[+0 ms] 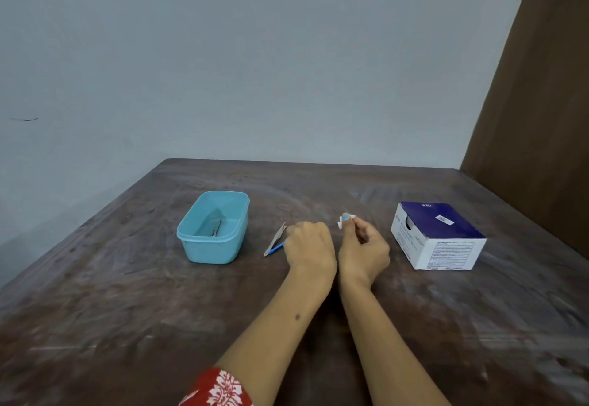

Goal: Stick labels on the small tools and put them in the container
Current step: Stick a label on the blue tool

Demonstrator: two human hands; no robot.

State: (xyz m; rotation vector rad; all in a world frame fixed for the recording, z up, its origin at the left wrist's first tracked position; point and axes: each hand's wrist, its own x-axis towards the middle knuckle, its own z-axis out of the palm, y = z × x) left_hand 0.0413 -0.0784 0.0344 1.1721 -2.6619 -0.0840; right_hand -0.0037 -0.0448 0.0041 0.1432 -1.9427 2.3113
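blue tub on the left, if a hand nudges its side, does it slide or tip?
The blue plastic container probably slides rather than tips: it looks low and wide with a flat base. It is likely light, holding only one small metal tool. The worn wooden table may add some drag.

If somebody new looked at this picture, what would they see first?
Probably the two hands close together in the middle of the dark brown wooden table: the right hand pinches a small white and blue label roll, and the left hand rests on a thin blue-handled tool beside grey metal tweezers. To the left sits a light blue plastic container with one small metal tool inside, and to the right a purple and white cardboard box.
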